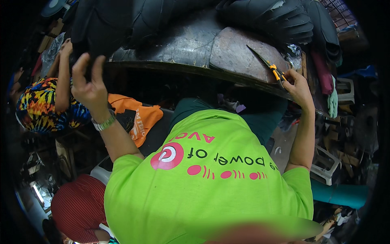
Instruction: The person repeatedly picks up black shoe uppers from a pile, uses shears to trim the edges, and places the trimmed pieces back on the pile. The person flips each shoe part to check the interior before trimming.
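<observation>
My left hand (90,87), with a metal watch (105,122) on the wrist, is raised at the left end of the worktable. Its visible fingers are apart, close below a black sheet-like piece (101,28), and I see nothing held in them. My right hand (298,87) is closed on the orange-and-black handles of a pair of scissors (278,73) at the table's right edge. The dark blades point up and left over a worn brown board (239,51). Part of the grip is hidden behind the fingers.
Stacks of black layered pieces (268,22) line the back of the dark worktable (178,44). A person in a multicoloured shirt (48,105) works at the left; another in a red striped garment (79,209) is behind. Orange cloth (142,120) lies beside me. Plastic stools (325,164) stand right.
</observation>
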Tool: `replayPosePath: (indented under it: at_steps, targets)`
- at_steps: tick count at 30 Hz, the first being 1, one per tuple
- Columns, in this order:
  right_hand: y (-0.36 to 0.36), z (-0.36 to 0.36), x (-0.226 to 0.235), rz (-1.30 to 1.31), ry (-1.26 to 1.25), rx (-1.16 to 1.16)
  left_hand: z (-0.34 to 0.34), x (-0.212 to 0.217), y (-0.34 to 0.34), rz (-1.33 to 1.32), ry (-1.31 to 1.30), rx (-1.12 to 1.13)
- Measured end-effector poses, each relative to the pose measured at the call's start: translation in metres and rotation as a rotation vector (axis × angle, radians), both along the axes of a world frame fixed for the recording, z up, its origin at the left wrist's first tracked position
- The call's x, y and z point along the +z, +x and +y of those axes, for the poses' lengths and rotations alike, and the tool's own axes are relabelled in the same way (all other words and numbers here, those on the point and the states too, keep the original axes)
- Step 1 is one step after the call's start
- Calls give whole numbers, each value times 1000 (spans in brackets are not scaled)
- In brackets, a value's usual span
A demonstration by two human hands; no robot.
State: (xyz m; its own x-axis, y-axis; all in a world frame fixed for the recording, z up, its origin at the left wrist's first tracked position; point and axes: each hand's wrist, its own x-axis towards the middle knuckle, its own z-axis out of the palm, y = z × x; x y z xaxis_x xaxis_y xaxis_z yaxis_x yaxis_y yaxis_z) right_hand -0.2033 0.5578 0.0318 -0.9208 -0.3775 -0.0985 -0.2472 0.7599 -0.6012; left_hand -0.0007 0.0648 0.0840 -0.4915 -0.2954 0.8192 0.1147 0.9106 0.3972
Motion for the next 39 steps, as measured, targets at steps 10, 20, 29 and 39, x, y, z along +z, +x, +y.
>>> replayPosePath:
  at_steps: [10, 20, 29, 39]
  targets:
    - [12, 29, 25, 49, 50, -94, 92, -51, -46, -693, -315, -670]
    - [41, -6, -4, 180, 89, -71, 117, -51, -71, -849, -254, -324]
    - [33, -54, -16, 239, 222, -94, 114, -54, -65, -820, -225, -337]
    - [35, -35, -14, -640, -447, -96, 87, -62, -50, -649, -169, -420]
